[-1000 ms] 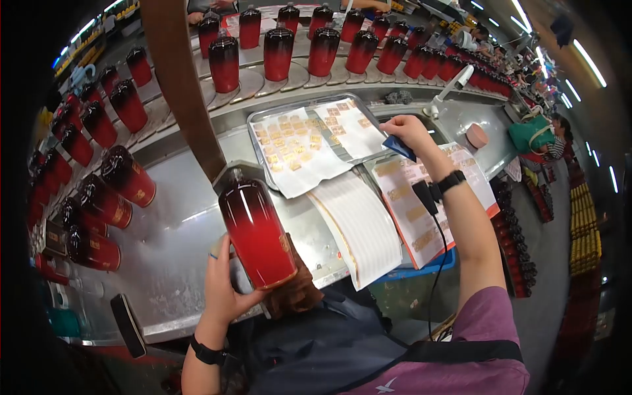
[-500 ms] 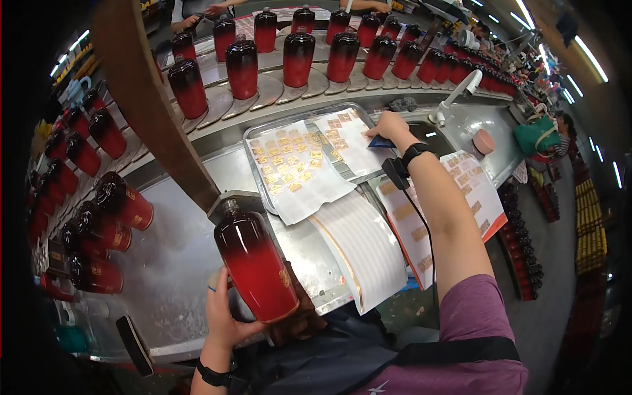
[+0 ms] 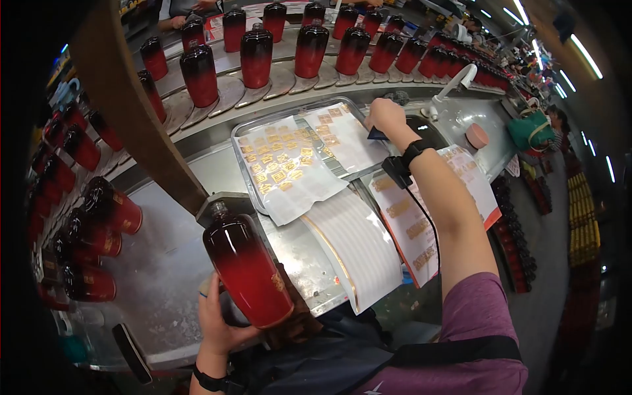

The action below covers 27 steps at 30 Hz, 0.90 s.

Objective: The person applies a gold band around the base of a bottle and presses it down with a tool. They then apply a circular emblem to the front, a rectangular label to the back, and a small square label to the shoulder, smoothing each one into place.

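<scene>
A glossy bottle (image 3: pixel 249 280), black at the top and fading to red, leans in front of me with a gold emblem on its side. Its lower part rests in my left hand (image 3: pixel 220 326), the thumb near the base and the fingers wrapped around the far side. My right hand (image 3: pixel 390 122) is stretched out, its fingers closed on a small dark blue flat piece (image 3: pixel 376 135) at the right end of a metal tray (image 3: pixel 238 150). In that tray lie a white sheet of gold decals (image 3: pixel 280 168) and a second decal sheet (image 3: pixel 352 141).
A wooden post (image 3: pixel 131 99) rises beside the bottle. Red-black bottles (image 3: pixel 255 56) line the conveyor behind, and several others (image 3: pixel 113 205) lie at left. Striped paper (image 3: pixel 355 253) and more decal sheets (image 3: pixel 421 217) cover the front right. A faucet (image 3: pixel 454 85) stands by the sink.
The camera view has shifted slightly, so the tray and bottles appear a little further left. Both hands keep their holds, and the right hand stays at the tray's right end.
</scene>
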{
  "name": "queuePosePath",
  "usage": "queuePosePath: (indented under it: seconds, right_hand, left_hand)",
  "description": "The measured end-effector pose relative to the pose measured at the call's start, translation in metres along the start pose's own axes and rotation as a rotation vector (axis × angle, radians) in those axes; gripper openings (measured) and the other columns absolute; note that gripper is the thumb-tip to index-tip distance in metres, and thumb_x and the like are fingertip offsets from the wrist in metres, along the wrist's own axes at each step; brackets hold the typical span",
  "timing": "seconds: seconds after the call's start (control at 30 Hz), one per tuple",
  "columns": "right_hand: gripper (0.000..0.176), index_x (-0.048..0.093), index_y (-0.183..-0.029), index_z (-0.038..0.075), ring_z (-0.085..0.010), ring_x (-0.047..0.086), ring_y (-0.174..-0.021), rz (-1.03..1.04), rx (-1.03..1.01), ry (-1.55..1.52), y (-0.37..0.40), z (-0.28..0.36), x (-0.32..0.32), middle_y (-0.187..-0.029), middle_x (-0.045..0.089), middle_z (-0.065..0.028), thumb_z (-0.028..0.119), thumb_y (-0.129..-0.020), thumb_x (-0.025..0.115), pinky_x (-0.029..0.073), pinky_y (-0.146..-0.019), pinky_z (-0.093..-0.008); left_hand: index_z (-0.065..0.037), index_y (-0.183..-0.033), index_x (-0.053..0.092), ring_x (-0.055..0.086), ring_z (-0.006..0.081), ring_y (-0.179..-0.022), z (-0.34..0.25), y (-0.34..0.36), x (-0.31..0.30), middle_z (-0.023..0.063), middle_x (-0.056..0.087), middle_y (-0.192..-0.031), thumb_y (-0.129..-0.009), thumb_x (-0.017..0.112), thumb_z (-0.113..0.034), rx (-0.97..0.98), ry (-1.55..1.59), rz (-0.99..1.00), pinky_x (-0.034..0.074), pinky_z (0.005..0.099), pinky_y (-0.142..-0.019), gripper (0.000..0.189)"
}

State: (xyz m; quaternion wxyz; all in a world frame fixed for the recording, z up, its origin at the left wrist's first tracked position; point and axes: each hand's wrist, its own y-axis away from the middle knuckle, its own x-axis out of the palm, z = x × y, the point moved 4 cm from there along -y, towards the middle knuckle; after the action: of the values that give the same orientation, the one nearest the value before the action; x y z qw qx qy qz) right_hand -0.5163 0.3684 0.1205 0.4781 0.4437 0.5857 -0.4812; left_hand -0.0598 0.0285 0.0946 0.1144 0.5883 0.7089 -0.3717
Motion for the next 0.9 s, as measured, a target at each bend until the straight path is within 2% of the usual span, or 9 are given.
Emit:
queuePosePath:
  seconds: [0.07, 0.2, 0.37, 0.47, 0.6, 0.7, 0.77, 0.83, 0.9]
  right_hand:
    - [0.029, 0.076, -0.084, 0.007, -0.0324, 0.071, -0.085, -0.084, 0.018, -0.08, -0.005, -0.021, -0.003, -0.091, 0.072, -0.0169, 0.028, -0.066, 0.078, 0.056, -0.076, -0.0418]
    - [0.032, 0.077, -0.081, 0.007, -0.0328, 0.069, -0.078, 0.11, 0.126, -0.159, -0.006, -0.077, 0.003, -0.083, 0.072, -0.0169, 0.035, -0.065, 0.078, 0.054, -0.073, -0.0405]
    - [0.033, 0.076, -0.089, 0.004, -0.0352, 0.069, -0.08, 0.5, -0.088, 0.098, -0.05, -0.177, 0.151, -0.086, 0.071, -0.021, 0.029, -0.068, 0.079, 0.054, -0.074, -0.0422]
    - [0.032, 0.075, -0.088, 0.001, -0.0348, 0.069, -0.08, 0.541, 0.166, 0.055, 0.003, -0.13, 0.092, -0.087, 0.071, -0.0213, 0.026, -0.068, 0.081, 0.054, -0.074, -0.0414]
    - [0.037, 0.075, -0.088, 0.0, -0.0367, 0.069, -0.082, 0.596, 0.263, 0.056, 0.005, -0.127, 0.099, -0.09, 0.071, -0.0219, 0.028, -0.065, 0.084, 0.054, -0.077, -0.0415]
    - [0.036, 0.075, -0.086, -0.001, -0.0383, 0.069, -0.091, 0.347, 0.044, 0.062, 0.004, -0.124, 0.088, -0.098, 0.071, -0.0221, 0.028, -0.066, 0.082, 0.055, -0.081, -0.0437]
    - [0.03, 0.074, -0.082, 0.0, -0.0382, 0.068, -0.086, 0.145, -0.142, 0.076, 0.006, -0.119, 0.067, -0.088, 0.07, -0.0222, 0.025, -0.065, 0.078, 0.054, -0.079, -0.0438]
    - [0.021, 0.076, -0.088, 0.008, -0.0363, 0.068, -0.087, 0.159, -0.065, -0.148, 0.018, -0.108, 0.031, -0.091, 0.071, -0.0198, 0.023, -0.074, 0.068, 0.054, -0.079, -0.0457]
    - [0.018, 0.074, -0.082, 0.005, -0.03, 0.069, -0.073, 0.089, -0.155, -0.281, 0.024, -0.107, 0.015, -0.077, 0.071, -0.0144, 0.02, -0.072, 0.069, 0.053, -0.069, -0.0404]
  left_hand:
    - [0.005, -0.144, 0.033, 0.055, 0.0352, -0.114, 0.001, -0.001, 0.0, 0.0207, 0.052, -0.129, -0.057, 0.093, -0.035, 0.008, 0.005, -0.008, 0.048, 0.0417, -0.095, 0.113]
    - [0.006, -0.143, 0.035, 0.055, 0.0362, -0.113, -0.001, -0.001, -0.003, 0.021, 0.054, -0.128, -0.057, 0.093, -0.037, 0.013, -0.061, -0.005, 0.047, 0.0429, -0.095, 0.111]
    - [0.006, -0.142, 0.036, 0.055, 0.0369, -0.113, -0.002, -0.002, -0.004, 0.0213, 0.054, -0.128, -0.057, 0.093, -0.038, 0.025, -0.094, -0.01, 0.046, 0.044, -0.095, 0.111]
    - [0.006, -0.142, 0.037, 0.055, 0.0371, -0.113, -0.002, -0.002, -0.002, 0.021, 0.055, -0.128, -0.056, 0.093, -0.039, 0.018, -0.09, -0.014, 0.046, 0.044, -0.095, 0.112]
    - [0.004, -0.142, 0.037, 0.056, 0.037, -0.112, -0.004, -0.003, -0.004, 0.0203, 0.055, -0.129, -0.056, 0.093, -0.038, 0.028, -0.072, -0.027, 0.047, 0.0439, -0.095, 0.111]
    - [0.002, -0.143, 0.037, 0.057, 0.0368, -0.111, -0.005, -0.008, -0.003, 0.0199, 0.055, -0.129, -0.055, 0.093, -0.036, 0.02, -0.035, -0.031, 0.047, 0.0438, -0.095, 0.111]
    - [0.001, -0.144, 0.037, 0.057, 0.037, -0.11, 0.001, 0.001, -0.006, 0.0199, 0.055, -0.13, -0.053, 0.093, -0.032, -0.025, -0.122, 0.03, 0.047, 0.043, -0.095, 0.112]
    - [0.0, -0.145, 0.036, 0.057, 0.0376, -0.111, -0.002, -0.001, -0.009, 0.0203, 0.054, -0.132, -0.054, 0.092, -0.032, -0.005, -0.064, 0.043, 0.047, 0.0424, -0.096, 0.112]
    - [0.0, -0.145, 0.036, 0.057, 0.0378, -0.111, 0.0, -0.002, -0.011, 0.0203, 0.054, -0.132, -0.055, 0.092, -0.032, -0.021, -0.061, 0.02, 0.047, 0.0426, -0.096, 0.111]
